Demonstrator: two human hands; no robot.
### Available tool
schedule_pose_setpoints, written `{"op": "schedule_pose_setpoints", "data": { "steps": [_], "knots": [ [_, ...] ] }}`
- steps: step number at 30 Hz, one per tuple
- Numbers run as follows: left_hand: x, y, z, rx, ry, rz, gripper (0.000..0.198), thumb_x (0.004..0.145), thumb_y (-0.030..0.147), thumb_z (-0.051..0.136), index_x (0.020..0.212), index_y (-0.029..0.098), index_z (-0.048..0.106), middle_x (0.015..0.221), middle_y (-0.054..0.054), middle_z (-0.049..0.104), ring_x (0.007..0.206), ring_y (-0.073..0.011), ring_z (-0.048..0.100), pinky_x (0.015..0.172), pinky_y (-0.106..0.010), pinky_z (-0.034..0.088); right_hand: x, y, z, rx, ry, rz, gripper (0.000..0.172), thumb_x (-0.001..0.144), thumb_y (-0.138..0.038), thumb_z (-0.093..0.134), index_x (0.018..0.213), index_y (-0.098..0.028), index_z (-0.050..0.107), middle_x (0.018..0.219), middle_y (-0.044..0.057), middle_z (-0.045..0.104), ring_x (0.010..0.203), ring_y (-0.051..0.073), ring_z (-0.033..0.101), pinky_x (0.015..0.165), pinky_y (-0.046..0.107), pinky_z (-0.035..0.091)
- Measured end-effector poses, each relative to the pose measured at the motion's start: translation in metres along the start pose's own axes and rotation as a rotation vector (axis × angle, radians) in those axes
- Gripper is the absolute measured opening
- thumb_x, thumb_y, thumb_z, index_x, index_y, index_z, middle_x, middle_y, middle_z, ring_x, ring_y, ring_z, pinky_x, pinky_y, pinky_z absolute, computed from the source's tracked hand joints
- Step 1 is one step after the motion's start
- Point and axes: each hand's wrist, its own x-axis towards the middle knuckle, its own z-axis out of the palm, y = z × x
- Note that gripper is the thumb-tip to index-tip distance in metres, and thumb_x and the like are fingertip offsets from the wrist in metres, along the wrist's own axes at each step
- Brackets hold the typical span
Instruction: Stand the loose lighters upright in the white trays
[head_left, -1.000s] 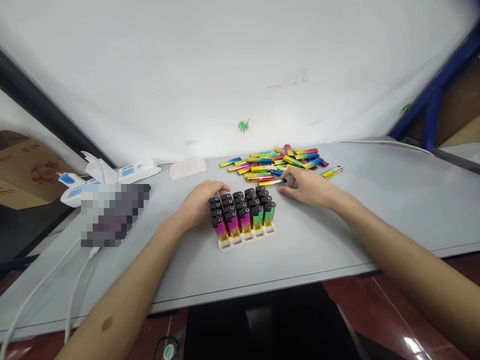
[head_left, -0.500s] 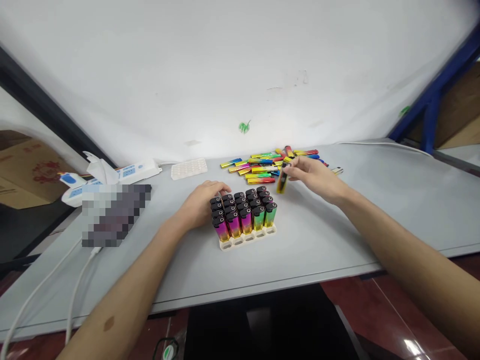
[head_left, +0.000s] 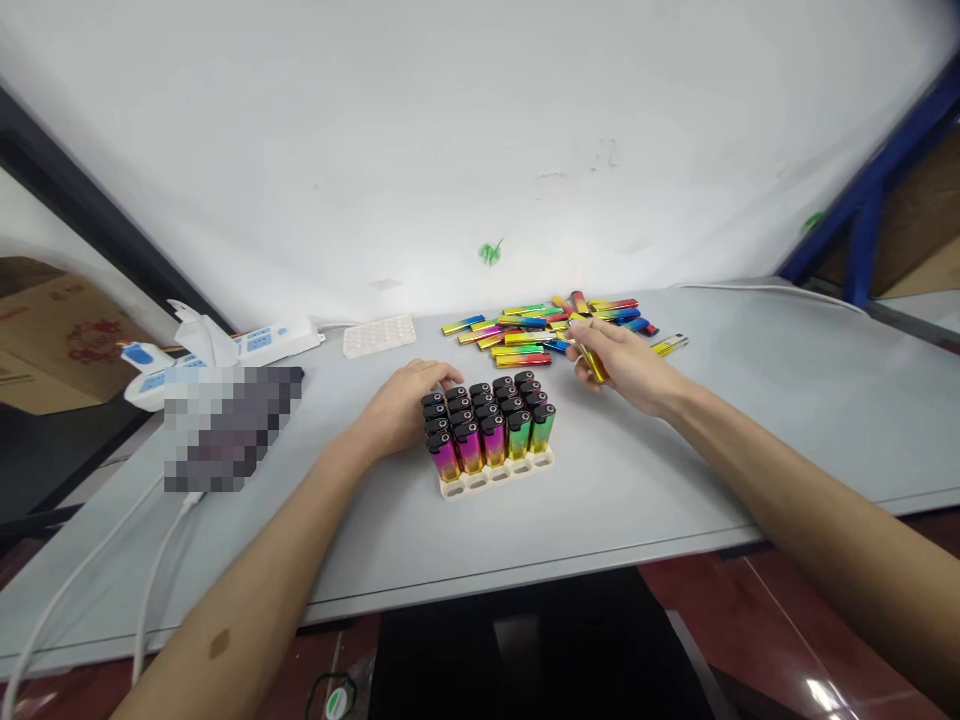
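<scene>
A white tray (head_left: 497, 484) holds several rows of upright lighters (head_left: 493, 440) with black tops and shiny purple, green and gold bodies. The row of holes nearest me has no lighters in it. My left hand (head_left: 409, 400) is curled around the back left corner of the tray, its fingertips partly hidden behind the lighters. To the right of the tray, my right hand (head_left: 619, 362) pinches a gold lighter (head_left: 592, 362) just above the table, its lower end slanting to the right. Close behind that hand is a loose pile of colourful metallic lighters (head_left: 529, 338).
A second white tray (head_left: 379, 337) lies near the wall. On the left are a power strip (head_left: 259, 342), a pixelated dark object (head_left: 240, 430) and white cables (head_left: 154, 570). One lighter (head_left: 670, 345) lies apart at the pile's right. A cardboard box (head_left: 64, 335) stands far left.
My right hand has shifted slightly right and turned the lighter, so its lower end now slants right instead of left. My left hand and the filled tray have stayed in place.
</scene>
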Motion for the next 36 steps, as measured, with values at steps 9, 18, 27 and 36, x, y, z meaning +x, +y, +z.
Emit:
{"op": "schedule_pose_setpoints", "data": {
  "steps": [9, 18, 27, 36],
  "knots": [
    [-0.0007, 0.0001, 0.0012, 0.012, -0.001, 0.006, 0.034, 0.079, 0.016, 0.053, 0.110, 0.021, 0.065, 0.106, -0.004, 0.070, 0.105, -0.0224, 0.059, 0.090, -0.034, 0.047, -0.0012, -0.0050, 0.0011, 0.065, -0.095, 0.095, 0.051, 0.095, -0.066, 0.041, 0.072, -0.022, 0.049, 0.057, -0.005, 0.032, 0.046, 0.008, 0.020, 0.043, 0.026, 0.013],
    [0.0000, 0.0005, 0.0010, 0.024, 0.005, 0.009, 0.034, 0.079, 0.014, 0.052, 0.109, 0.022, 0.066, 0.103, -0.003, 0.071, 0.104, -0.0224, 0.060, 0.089, -0.033, 0.048, -0.0008, -0.0041, 0.0016, 0.040, -0.126, 0.118, 0.044, 0.095, -0.044, 0.030, 0.057, -0.023, 0.034, 0.051, -0.004, 0.029, 0.045, 0.010, 0.015, 0.045, 0.029, 0.014],
    [-0.0005, -0.0013, 0.0012, 0.019, -0.003, 0.016, 0.034, 0.079, 0.016, 0.052, 0.110, 0.022, 0.065, 0.107, -0.003, 0.071, 0.107, -0.0230, 0.059, 0.090, -0.034, 0.047, -0.0006, -0.0029, 0.0036, 0.059, -0.088, 0.092, 0.046, 0.094, -0.053, 0.035, 0.059, -0.022, 0.036, 0.054, -0.005, 0.031, 0.046, 0.009, 0.016, 0.045, 0.028, 0.016],
    [-0.0001, -0.0003, 0.0006, 0.026, 0.005, 0.024, 0.033, 0.079, 0.015, 0.051, 0.108, 0.022, 0.066, 0.105, -0.003, 0.071, 0.105, -0.0224, 0.060, 0.089, -0.033, 0.047, -0.0036, -0.0059, 0.0056, 0.029, -0.091, 0.116, 0.042, 0.094, -0.043, 0.031, 0.057, -0.023, 0.035, 0.052, -0.004, 0.030, 0.045, 0.010, 0.014, 0.045, 0.028, 0.014]
  ]
}}
